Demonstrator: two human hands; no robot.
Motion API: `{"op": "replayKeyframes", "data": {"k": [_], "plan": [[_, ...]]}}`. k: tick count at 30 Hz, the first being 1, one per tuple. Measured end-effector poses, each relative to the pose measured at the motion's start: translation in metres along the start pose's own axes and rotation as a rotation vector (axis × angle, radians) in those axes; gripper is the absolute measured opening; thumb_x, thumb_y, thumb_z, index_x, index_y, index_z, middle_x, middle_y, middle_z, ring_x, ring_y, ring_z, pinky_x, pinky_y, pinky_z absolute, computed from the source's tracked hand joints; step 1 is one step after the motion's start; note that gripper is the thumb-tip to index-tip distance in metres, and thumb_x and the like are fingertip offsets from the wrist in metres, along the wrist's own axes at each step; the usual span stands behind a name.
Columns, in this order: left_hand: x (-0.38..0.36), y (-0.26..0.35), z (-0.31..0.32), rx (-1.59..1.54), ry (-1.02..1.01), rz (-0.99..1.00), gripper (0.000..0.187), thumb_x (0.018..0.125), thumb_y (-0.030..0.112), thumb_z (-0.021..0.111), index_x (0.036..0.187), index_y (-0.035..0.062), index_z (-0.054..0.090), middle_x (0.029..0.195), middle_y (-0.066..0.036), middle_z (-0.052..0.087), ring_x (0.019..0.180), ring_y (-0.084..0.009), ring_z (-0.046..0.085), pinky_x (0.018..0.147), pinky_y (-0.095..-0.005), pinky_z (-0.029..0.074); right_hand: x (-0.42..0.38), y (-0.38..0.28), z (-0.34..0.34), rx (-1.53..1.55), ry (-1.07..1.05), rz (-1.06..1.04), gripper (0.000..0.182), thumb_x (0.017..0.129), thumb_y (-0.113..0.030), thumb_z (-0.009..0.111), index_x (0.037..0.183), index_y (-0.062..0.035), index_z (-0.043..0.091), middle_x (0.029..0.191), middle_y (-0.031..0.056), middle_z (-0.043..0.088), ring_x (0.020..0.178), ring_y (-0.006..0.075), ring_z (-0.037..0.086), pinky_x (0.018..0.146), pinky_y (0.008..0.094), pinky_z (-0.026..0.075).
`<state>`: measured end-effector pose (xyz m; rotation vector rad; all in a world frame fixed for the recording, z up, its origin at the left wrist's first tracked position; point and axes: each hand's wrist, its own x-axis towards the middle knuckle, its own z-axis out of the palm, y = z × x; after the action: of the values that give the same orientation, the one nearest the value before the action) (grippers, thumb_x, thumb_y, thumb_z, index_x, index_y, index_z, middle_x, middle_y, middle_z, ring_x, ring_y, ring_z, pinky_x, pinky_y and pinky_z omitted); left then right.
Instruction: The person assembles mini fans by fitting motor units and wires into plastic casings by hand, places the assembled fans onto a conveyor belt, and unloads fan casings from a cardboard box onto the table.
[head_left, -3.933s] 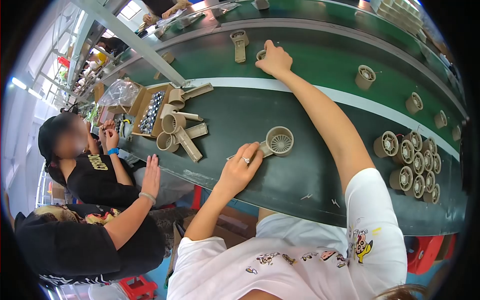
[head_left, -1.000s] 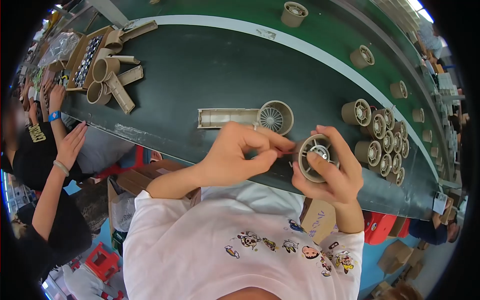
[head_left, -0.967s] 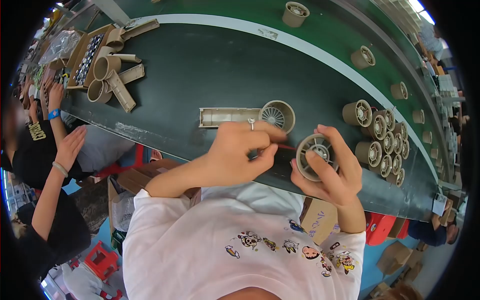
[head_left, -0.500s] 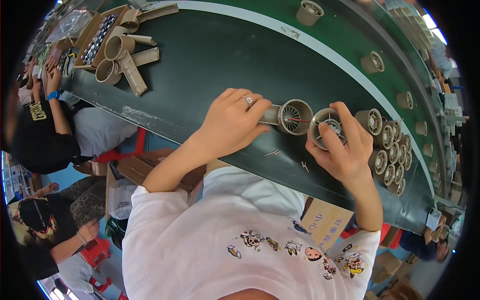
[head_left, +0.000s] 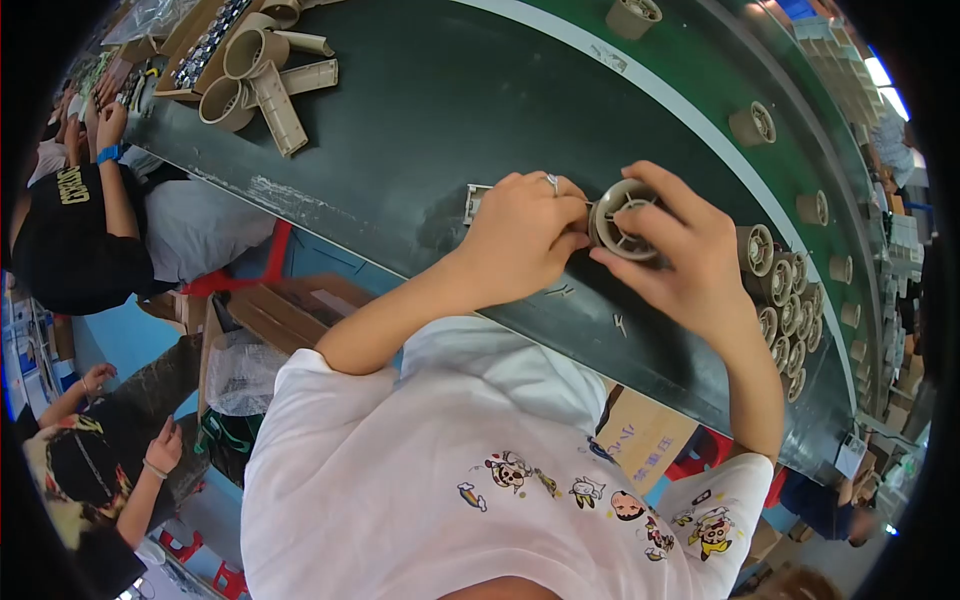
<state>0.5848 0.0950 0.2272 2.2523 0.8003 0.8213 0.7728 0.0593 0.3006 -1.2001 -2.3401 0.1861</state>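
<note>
My left hand [head_left: 525, 238] is closed over a beige handled housing [head_left: 474, 204]; only the end of its handle shows at the left of the hand, and the rest is hidden. Just to the right, my right hand [head_left: 685, 250] grips a round beige fan part [head_left: 622, 220] by its rim, its open ribbed face turned up. The fingertips of both hands are close together at the left edge of the round part. Small beige slivers [head_left: 619, 325] lie on the dark table near its front edge.
Stacked round parts [head_left: 790, 310] stand right of my right hand. More ride a green belt [head_left: 690, 60] behind a white strip. Handled housings [head_left: 274, 100] and a carton of small metallic parts [head_left: 205, 50] are at the upper left. Co-workers sit at the left.
The left hand has moved right, toward the round part, and now covers the housing's round end, which showed before. The right hand has tilted the round part. The whole view has shifted slightly.
</note>
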Motion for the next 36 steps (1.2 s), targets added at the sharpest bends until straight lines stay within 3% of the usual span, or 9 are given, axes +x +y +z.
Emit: {"op": "replayKeyframes", "data": {"k": [6, 10, 14, 16, 18, 21, 24, 27, 36], "plan": [[0.001, -0.002, 0.002, -0.002, -0.002, 0.001, 0.003, 0.07, 0.008, 0.064, 0.072, 0.0064, 0.062, 0.078, -0.007, 0.062, 0.076, -0.0262, 0.059, 0.069, -0.0383, 0.042, -0.014, 0.006, -0.014, 0.337, -0.099, 0.163, 0.041, 0.062, -0.008, 0.083, 0.099, -0.0071, 0.067, 0.118, 0.0145, 0.061, 0.097, 0.0295, 0.065, 0.082, 0.0346, 0.053], [0.004, 0.0, 0.002, 0.069, -0.055, 0.002, 0.006, 0.069, 0.011, 0.064, 0.072, 0.0072, 0.061, 0.074, -0.006, 0.06, 0.073, -0.0252, 0.059, 0.066, -0.0375, 0.041, -0.032, 0.024, -0.001, 0.882, 0.055, 0.292, 0.031, 0.062, 0.003, 0.079, 0.092, 0.0012, 0.069, 0.115, 0.0237, 0.063, 0.103, 0.0285, 0.064, 0.09, 0.0324, 0.05], [0.002, -0.002, 0.008, 0.113, 0.075, 0.071, 0.007, 0.069, 0.013, 0.064, 0.071, 0.0074, 0.06, 0.069, -0.006, 0.058, 0.07, -0.0238, 0.059, 0.065, -0.037, 0.041, -0.035, 0.012, 0.021, 0.222, 0.244, -0.082, 0.029, 0.061, -0.002, 0.079, 0.087, 0.0011, 0.069, 0.114, 0.0311, 0.061, 0.094, 0.0343, 0.069, 0.079, 0.0305, 0.054], [0.004, -0.003, 0.009, 0.118, 0.103, 0.087, 0.008, 0.068, 0.013, 0.064, 0.071, 0.0074, 0.06, 0.068, -0.006, 0.057, 0.069, -0.0235, 0.059, 0.064, -0.0367, 0.041, -0.043, 0.021, 0.031, 0.506, 0.3, 0.061, 0.028, 0.062, 0.002, 0.079, 0.088, 0.0016, 0.069, 0.113, 0.0303, 0.062, 0.105, 0.0359, 0.065, 0.087, 0.0341, 0.052], [0.004, -0.004, 0.011, 0.153, 0.102, 0.099, 0.007, 0.069, 0.013, 0.063, 0.071, 0.0074, 0.06, 0.069, -0.006, 0.058, 0.067, -0.0235, 0.059, 0.062, -0.0365, 0.041, -0.049, 0.027, 0.039, 1.019, 0.342, 0.247, 0.024, 0.064, 0.01, 0.077, 0.085, 0.0034, 0.068, 0.112, 0.0261, 0.064, 0.124, 0.0392, 0.05, 0.101, 0.0459, 0.042], [0.007, -0.004, 0.012, 0.177, 0.121, 0.111, 0.007, 0.069, 0.013, 0.063, 0.069, 0.0075, 0.059, 0.068, -0.006, 0.059, 0.065, -0.0239, 0.06, 0.061, -0.0365, 0.042, -0.048, 0.03, 0.043, 1.135, 0.393, 0.272, 0.023, 0.064, 0.009, 0.079, 0.082, 0.0015, 0.068, 0.105, 0.023, 0.067, 0.122, 0.0394, 0.053, 0.105, 0.048, 0.04], [0.006, -0.008, 0.008, 0.123, 0.089, 0.058, 0.008, 0.069, 0.013, 0.063, 0.068, 0.0073, 0.058, 0.066, -0.005, 0.059, 0.065, -0.0239, 0.06, 0.061, -0.0362, 0.043, -0.053, 0.044, 0.043, 0.877, 0.293, 0.131, 0.022, 0.062, 0.008, 0.08, 0.079, 0.0008, 0.068, 0.096, 0.0173, 0.07, 0.116, 0.0388, 0.057, 0.109, 0.0509, 0.034], [0.006, -0.012, 0.009, 0.19, 0.1, 0.115, 0.007, 0.069, 0.011, 0.063, 0.073, 0.0072, 0.059, 0.067, -0.004, 0.06, 0.064, -0.0244, 0.06, 0.061, -0.0364, 0.044, -0.053, 0.044, 0.045, 0.93, 0.347, 0.195, 0.021, 0.061, 0.007, 0.081, 0.076, -0.0002, 0.069, 0.087, 0.0131, 0.071, 0.112, 0.0389, 0.06, 0.111, 0.0533, 0.029], [0.007, -0.01, 0.013, 0.244, 0.131, 0.131, 0.007, 0.069, 0.008, 0.063, 0.074, 0.0046, 0.058, 0.065, -0.007, 0.06, 0.059, -0.0277, 0.059, 0.058, -0.037, 0.048, -0.046, 0.064, 0.031, 0.889, 0.154, 0.098, 0.023, 0.058, 0.003, 0.083, 0.077, -0.0008, 0.071, 0.09, 0.0166, 0.071, 0.112, 0.0391, 0.06, 0.111, 0.0524, 0.028]]}}
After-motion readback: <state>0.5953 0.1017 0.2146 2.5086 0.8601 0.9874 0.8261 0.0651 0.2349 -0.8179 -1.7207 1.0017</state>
